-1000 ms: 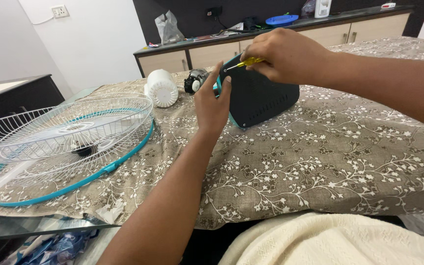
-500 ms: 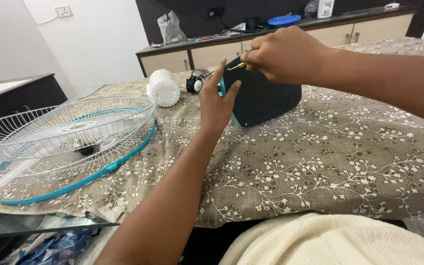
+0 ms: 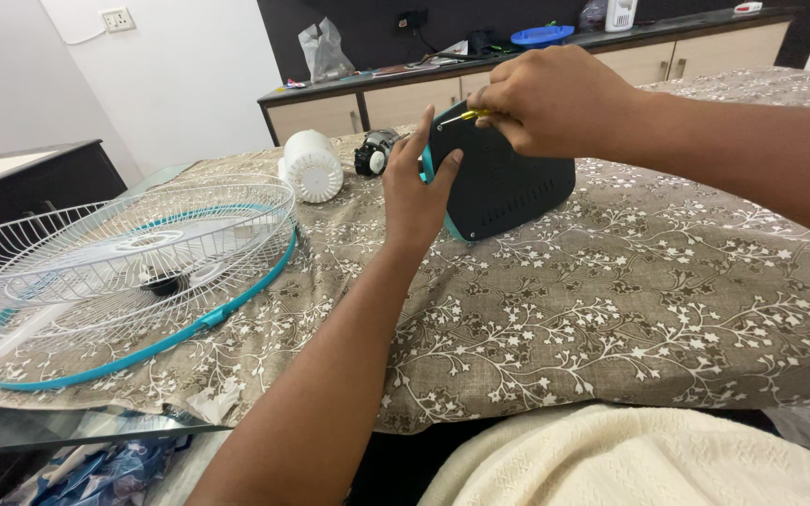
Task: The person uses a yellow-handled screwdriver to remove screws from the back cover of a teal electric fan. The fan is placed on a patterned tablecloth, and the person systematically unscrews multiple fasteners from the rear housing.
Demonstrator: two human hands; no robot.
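— So where does the dark fan base (image 3: pixel 508 178) sit against the hands?

— Tilted up on its edge on the floral bedsheet (image 3: pixel 611 319), its flat underside facing the camera and a teal rim showing along its left edge. The left hand (image 3: pixel 414 192) is pressed to that left edge, palm toward the base, fingers (image 3: pixel 421 141) spread fairly wide and pointing up, thumb tip on the dark face.

— And the other hand?

— The right hand (image 3: pixel 550 98) comes in from the right over the top of the base, knuckles up, fingers curled tight round a small yellow-handled screwdriver (image 3: pixel 461 116). The tip points left and slightly down at the upper left corner of the base. Whether it sits in a screw I cannot tell; the spot is too small.

— How do the arms lie?

— The left forearm rises from the bottom of the view straight toward the base. The right forearm stretches across from the right edge, above the sheet.

— Anything holding other things?

— The white wire fan guard (image 3: pixel 133 253) with its teal ring lies flat at the left, and pale blades show through the wires. Beyond the left hand lie a white ribbed motor cover (image 3: pixel 311 167) and, just beside it, a dark motor (image 3: pixel 372 153). A long surface (image 3: pixel 536 47) at the back carries a blue dish (image 3: pixel 541 36) and a plastic bag (image 3: pixel 323 52).
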